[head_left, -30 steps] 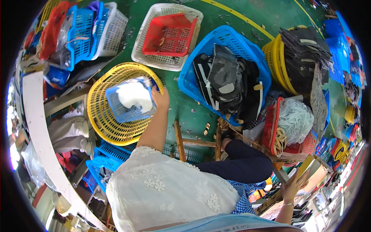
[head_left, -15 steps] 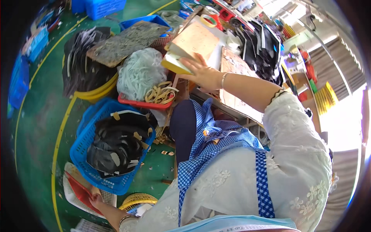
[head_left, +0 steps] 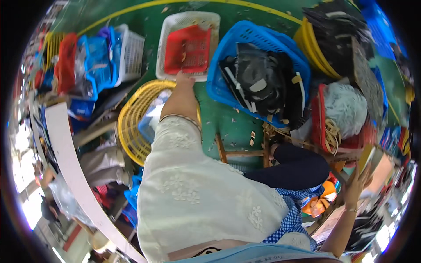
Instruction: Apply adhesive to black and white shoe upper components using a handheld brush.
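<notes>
My left hand (head_left: pixel 186 79) reaches out at the upper middle, its fingers closed on the near edge of a red plastic tray (head_left: pixel 187 49). That tray lies inside a white plastic basket (head_left: pixel 165 27); the fingertips are partly hidden. Far off at the right, my right hand (head_left: pixel 358 184) has its fingers stretched out against a pale block with a yellow edge (head_left: pixel 365 158). Between the hands stands a blue basket (head_left: pixel 240 33) filled with black pieces of material (head_left: pixel 258 72). Beside my left forearm is a yellow round basket (head_left: pixel 127 118) with blue and white things in it.
A red basket (head_left: pixel 319 111) holds a pale bundle (head_left: pixel 346 109) and tan strips (head_left: pixel 332 136). Behind it stands a yellow tub (head_left: pixel 310 46) of black sheets. White and blue baskets (head_left: pixel 131 55) are at the upper left. A wooden stool frame (head_left: pixel 243 153) is by my leg.
My view has swung to the left, bringing the white basket to the upper middle. My left hand remains at the red tray; my right hand remains at the pale block.
</notes>
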A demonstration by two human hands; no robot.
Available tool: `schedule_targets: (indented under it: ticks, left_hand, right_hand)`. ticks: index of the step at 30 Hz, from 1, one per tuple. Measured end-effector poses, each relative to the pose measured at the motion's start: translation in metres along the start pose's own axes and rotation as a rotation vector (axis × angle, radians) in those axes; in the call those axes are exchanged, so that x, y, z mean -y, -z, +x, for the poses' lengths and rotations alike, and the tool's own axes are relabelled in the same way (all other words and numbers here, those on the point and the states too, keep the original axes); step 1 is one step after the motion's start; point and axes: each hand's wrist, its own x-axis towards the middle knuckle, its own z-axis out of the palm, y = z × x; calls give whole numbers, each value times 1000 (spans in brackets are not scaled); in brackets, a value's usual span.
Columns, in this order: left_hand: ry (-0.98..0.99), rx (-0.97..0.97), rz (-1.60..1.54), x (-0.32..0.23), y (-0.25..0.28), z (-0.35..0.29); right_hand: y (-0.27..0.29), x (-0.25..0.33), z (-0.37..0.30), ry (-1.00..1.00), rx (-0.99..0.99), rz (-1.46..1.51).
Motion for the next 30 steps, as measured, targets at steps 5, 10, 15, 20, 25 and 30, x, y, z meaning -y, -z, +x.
schedule_targets:
  ticks: [5,10,15,20,25,30]
  left_hand:
    - [3,-181,-91,14,1,-33]
    - [-70,323,-306,32,-31,-9]
    - [-650,393,1035,-2,-56,19]
    - [-1010,216,1445,-60,-25,16]
    - [-184,535,-215,-69,-44,-62]
    - [-373,829,90,-16,-97,-257]
  right_hand:
    - [4,2,2,-40,119,19]
    - [-6,-8,-6,10,96,112]
    - [0,-8,0,-103,283,297]
    - [17,-5,-5,-68,198,107]
    - [23,-7,-8,-77,253,158]
    - [30,-15,-12,-89,138,269]
